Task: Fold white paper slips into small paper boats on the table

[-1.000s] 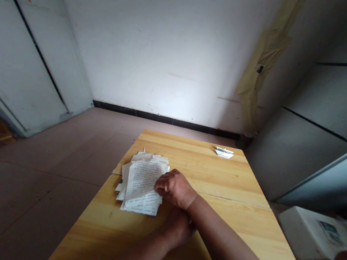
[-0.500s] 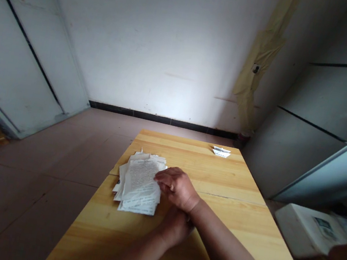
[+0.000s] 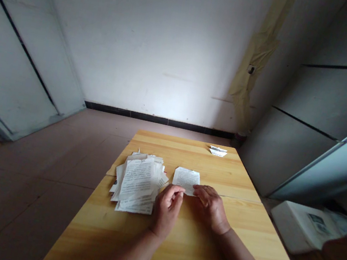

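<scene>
A small sheet of printed paper (image 3: 187,178) lies on the wooden table, a little beyond my hands. The thumb and fingers of my left hand (image 3: 167,212) are pinched together at its near left corner. On the near right edge of the sheet, my right hand (image 3: 212,207) grips with bent fingers; its thumb is mostly hidden. Left of my left hand sits a loose, uneven pile of printed paper sheets (image 3: 138,179). Toward the table's far right corner stands a folded paper boat (image 3: 218,152).
The wooden table (image 3: 191,258) has a seam across its middle. A white wall stands beyond it, with a grey cabinet (image 3: 313,96) at the right. On the right, below table height, is a white box (image 3: 298,223). Pale doors (image 3: 17,44) stand at left.
My right hand has moved right from the pile with a sheet, which now lies flat on the table. My left hand has come out from beneath the right arm to the sheet's corner.
</scene>
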{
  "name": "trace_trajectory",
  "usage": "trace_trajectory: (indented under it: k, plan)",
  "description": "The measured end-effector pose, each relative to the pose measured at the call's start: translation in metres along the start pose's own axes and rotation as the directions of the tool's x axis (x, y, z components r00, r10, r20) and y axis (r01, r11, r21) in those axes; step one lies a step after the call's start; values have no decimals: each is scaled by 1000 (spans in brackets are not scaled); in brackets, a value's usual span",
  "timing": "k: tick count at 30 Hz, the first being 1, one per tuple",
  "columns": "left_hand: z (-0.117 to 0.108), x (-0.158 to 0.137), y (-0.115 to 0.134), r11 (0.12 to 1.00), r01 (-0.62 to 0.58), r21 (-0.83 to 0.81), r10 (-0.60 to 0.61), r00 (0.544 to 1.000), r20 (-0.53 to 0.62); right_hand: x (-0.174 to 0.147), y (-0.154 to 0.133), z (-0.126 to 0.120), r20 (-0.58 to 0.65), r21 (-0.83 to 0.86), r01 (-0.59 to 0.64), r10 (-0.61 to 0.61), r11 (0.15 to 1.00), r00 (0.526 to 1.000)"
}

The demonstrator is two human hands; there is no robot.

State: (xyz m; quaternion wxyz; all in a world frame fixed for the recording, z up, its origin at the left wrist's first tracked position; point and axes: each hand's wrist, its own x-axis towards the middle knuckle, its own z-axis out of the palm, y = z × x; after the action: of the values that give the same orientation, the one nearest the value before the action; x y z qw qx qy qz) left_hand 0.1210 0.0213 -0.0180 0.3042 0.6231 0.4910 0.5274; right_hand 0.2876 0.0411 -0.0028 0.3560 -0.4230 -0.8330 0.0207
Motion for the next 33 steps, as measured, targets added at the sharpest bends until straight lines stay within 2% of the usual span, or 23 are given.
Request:
trace_trajectory:
  k: [2,4,6,9,14,20,24,26,30,33]
  plan:
    - [-3,-2,6,995,-92,35,93,995,-39,-11,7,2,42,15,-46,45,999,998]
    - [-5,-3,15,973,-199,115,203,979,-22,-17,10,1,67,26,-76,74,997,995]
    - [-6,-3,22,927,-306,219,294,952,85,-20,11,-1,78,27,-77,75,997,994]
    - [-7,-2,25,864,-380,332,302,916,263,-23,12,-6,88,40,-45,41,998,995]
    - [-4,0,9,817,-355,454,205,915,346,-28,10,-15,101,93,-56,46,994,994]
    - [-3,5,2,848,-325,420,186,922,338,-30,11,-19,147,174,-266,242,948,959]
    - [-5,8,3,853,-312,418,187,931,314,-32,15,-15,145,298,-411,385,861,912]
    - [-5,8,2,853,-315,415,186,928,322,-32,17,-15,157,343,-439,410,830,898]
    - [-5,8,-1,832,-300,466,163,936,311,-30,18,-16,152,253,-425,398,869,905]
    - [-3,7,-4,848,-248,468,150,960,237,-29,16,-17,162,204,-445,418,872,894]
